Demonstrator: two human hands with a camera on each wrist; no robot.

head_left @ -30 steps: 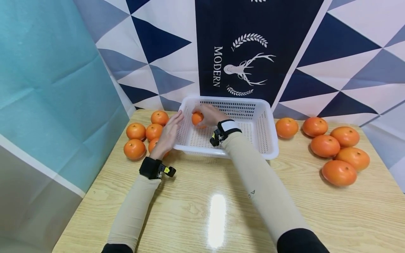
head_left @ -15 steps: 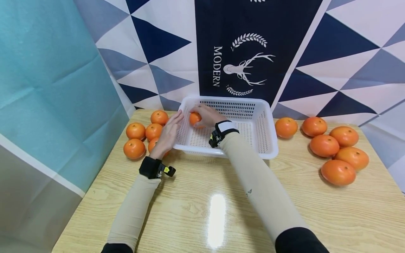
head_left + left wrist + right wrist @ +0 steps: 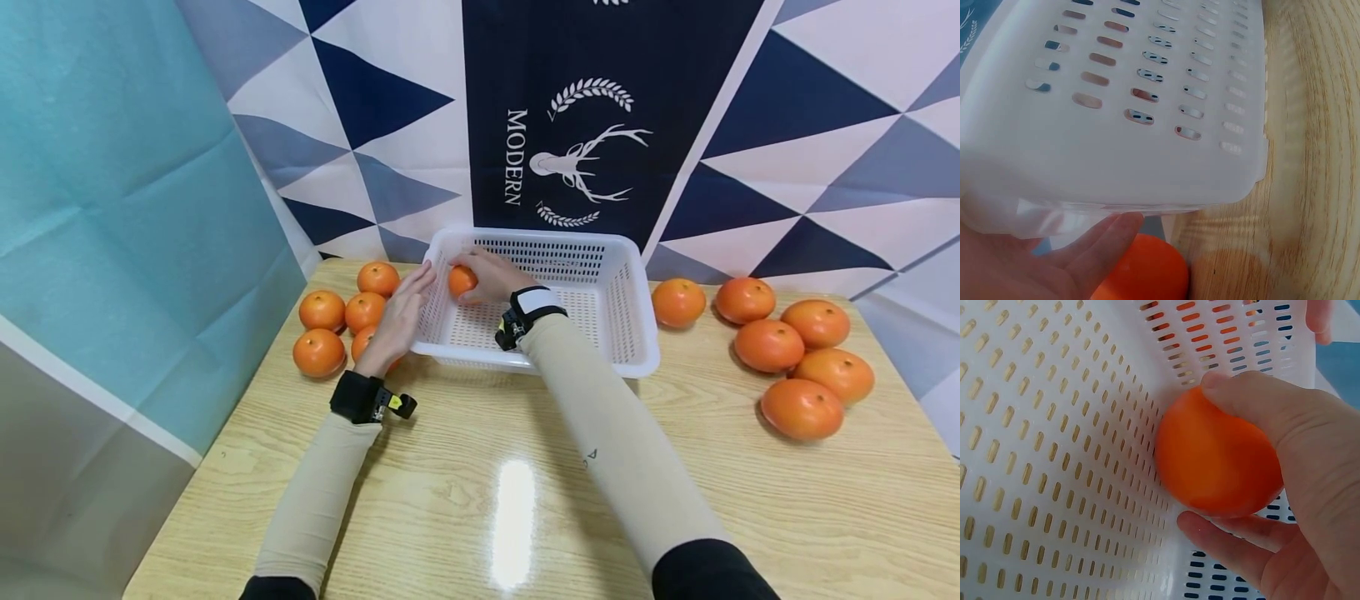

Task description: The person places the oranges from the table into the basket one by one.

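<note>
While our right hand point(image 3: 491, 275) cups the orange point(image 3: 1213, 456) low in the white basket's point(image 3: 633, 333) left corner, left hand point(image 3: 397, 321) flat and open-fingered against its outer wall, we judge the fruit firm, smooth, light: best wrapped around its middle.

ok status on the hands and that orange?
Right hand grips orange inside white basket. Left hand flat against basket's outer left wall. Nothing in the way.
</note>
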